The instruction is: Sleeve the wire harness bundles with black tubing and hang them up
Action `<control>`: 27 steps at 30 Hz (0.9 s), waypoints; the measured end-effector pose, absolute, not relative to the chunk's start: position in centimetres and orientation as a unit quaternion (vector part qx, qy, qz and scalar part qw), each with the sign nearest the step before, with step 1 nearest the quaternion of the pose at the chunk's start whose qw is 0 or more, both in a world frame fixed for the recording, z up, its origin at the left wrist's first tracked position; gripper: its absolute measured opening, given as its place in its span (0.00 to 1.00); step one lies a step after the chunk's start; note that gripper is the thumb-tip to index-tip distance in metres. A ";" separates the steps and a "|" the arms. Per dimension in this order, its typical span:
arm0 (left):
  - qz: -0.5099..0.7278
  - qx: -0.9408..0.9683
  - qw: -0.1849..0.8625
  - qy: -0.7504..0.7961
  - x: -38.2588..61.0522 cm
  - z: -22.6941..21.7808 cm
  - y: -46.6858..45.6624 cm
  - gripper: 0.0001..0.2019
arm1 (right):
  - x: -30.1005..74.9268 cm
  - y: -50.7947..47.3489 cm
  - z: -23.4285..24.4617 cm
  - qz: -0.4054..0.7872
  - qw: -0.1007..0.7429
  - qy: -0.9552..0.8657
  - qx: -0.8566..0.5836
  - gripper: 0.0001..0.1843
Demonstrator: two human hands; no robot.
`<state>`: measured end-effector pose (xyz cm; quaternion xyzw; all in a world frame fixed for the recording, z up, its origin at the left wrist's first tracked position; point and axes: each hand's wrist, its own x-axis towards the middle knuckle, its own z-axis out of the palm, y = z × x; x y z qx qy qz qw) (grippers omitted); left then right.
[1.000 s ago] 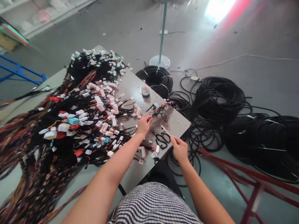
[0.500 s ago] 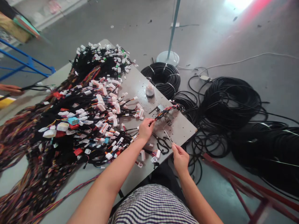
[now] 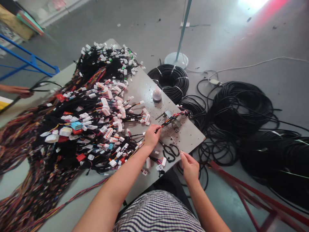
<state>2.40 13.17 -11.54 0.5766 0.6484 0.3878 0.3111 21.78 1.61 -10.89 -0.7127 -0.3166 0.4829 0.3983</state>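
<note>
Left of the scissors (image 3: 170, 152), your left hand (image 3: 152, 137) grips a wire harness (image 3: 170, 120). Right of them, your right hand (image 3: 190, 167) pinches, though I cannot tell on what. A large heap of harnesses (image 3: 84, 112) lies further left.

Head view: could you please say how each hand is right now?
Left hand: closed, holding a colored wire harness.
Right hand: closed; whether it holds anything cannot be told.

Bare worktop (image 3: 142, 88) surrounds the small bottle (image 3: 156, 95), with the harness heap (image 3: 91, 119) blocking its left and cable coils (image 3: 178, 87) behind it.
</note>
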 end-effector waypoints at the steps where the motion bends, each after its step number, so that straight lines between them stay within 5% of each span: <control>1: 0.388 0.576 0.312 0.648 2.4 -11.5 13.2 0.05 | 22.0 1.7 -11.1 0.484 0.398 -0.318 -0.712 0.28; 16: 0.415 0.526 0.314 0.673 3.6 -10.7 13.2 0.03 | 17.3 10.9 -10.5 0.651 0.414 -0.148 -0.620 0.30; 23: 0.403 0.391 0.412 0.718 4.1 -11.3 14.7 0.12 | 12.1 13.9 -9.9 0.613 0.421 -0.093 -0.662 0.22; 27: 0.400 0.364 0.440 0.717 3.7 -11.9 15.1 0.16 | 18.1 15.5 -10.6 0.700 0.244 -0.274 -0.612 0.26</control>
